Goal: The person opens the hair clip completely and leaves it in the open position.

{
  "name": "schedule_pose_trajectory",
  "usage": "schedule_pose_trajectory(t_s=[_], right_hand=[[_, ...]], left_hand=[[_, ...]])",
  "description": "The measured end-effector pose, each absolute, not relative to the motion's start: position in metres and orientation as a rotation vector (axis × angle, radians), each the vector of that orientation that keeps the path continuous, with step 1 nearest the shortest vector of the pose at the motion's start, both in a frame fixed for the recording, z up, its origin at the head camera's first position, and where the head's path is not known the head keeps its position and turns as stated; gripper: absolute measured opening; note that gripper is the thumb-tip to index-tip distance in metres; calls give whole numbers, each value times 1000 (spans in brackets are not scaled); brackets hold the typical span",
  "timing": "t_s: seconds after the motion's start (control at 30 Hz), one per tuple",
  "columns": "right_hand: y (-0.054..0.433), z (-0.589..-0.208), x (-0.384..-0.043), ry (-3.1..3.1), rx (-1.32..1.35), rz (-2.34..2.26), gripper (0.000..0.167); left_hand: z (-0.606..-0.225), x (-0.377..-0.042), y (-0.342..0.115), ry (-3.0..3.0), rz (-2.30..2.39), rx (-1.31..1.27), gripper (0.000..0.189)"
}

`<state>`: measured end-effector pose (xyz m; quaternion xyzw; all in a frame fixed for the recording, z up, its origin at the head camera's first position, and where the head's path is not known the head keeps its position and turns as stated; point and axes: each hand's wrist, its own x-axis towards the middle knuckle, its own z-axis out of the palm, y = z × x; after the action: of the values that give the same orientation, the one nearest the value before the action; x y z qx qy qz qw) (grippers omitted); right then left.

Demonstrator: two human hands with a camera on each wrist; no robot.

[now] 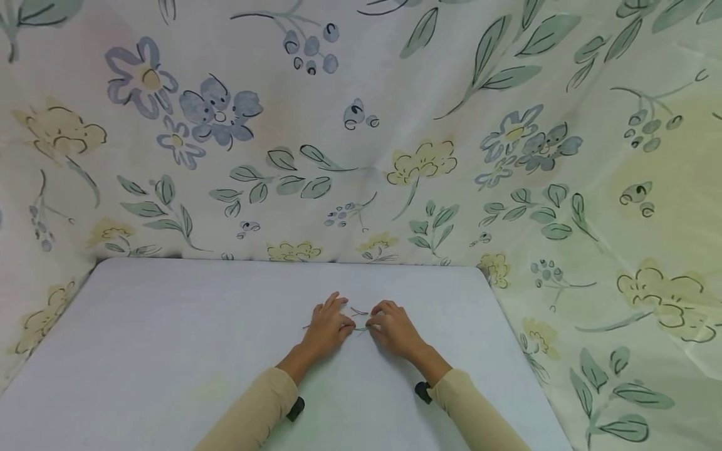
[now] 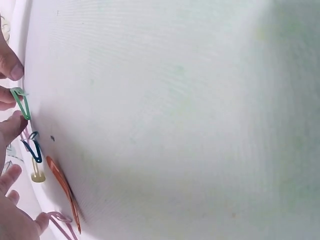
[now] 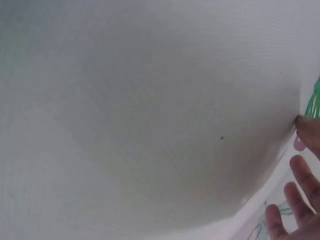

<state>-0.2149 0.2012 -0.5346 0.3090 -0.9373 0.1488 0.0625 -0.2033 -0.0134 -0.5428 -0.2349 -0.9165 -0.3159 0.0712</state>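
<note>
A green snap hair clip [image 2: 21, 102] is between my two hands low over the table. My left hand [image 1: 325, 327] pinches one end with thumb and index finger, the other fingers spread. With its fingertips my right hand [image 1: 393, 327] grips the opposite end. In the right wrist view the green hair clip [image 3: 313, 97] shows only at the edge, beside my right fingers [image 3: 306, 175]. Close by in the left wrist view are a blue hair clip [image 2: 34, 149], a yellow one, an orange hair clip [image 2: 62, 187] and a pink hair clip [image 2: 61, 219] near my left fingertips.
The white table [image 1: 169, 326] spreads out on both sides of my arms. A floral cloth [image 1: 361, 138] hangs behind its far edge and along the sides. Black wrist straps [image 1: 295, 409] show at the sleeves.
</note>
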Motion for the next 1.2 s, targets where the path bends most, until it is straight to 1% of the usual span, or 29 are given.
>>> schedule_pose_trajectory(t_s=[0.37,0.63,0.77,0.93,1.2], right_hand=[[190,-523,-213,-2843,984,512,23],[172,-525,-207,-2846,1011,544,20],[163,-527,-204,-2862,1022,562,19],[150,-527,-198,-2852,1022,590,19],[130,-531,-191,-2868,1050,512,19]], left_hand=[[-525,-205,-41,-2693,-1009,-795,14],[-531,-196,-71,-2760,-1039,-774,18],[-532,-190,-87,-2776,-1075,-740,15],[-535,-184,-103,-2830,-1087,-689,8],[-537,-182,-113,-2858,-999,-760,9]])
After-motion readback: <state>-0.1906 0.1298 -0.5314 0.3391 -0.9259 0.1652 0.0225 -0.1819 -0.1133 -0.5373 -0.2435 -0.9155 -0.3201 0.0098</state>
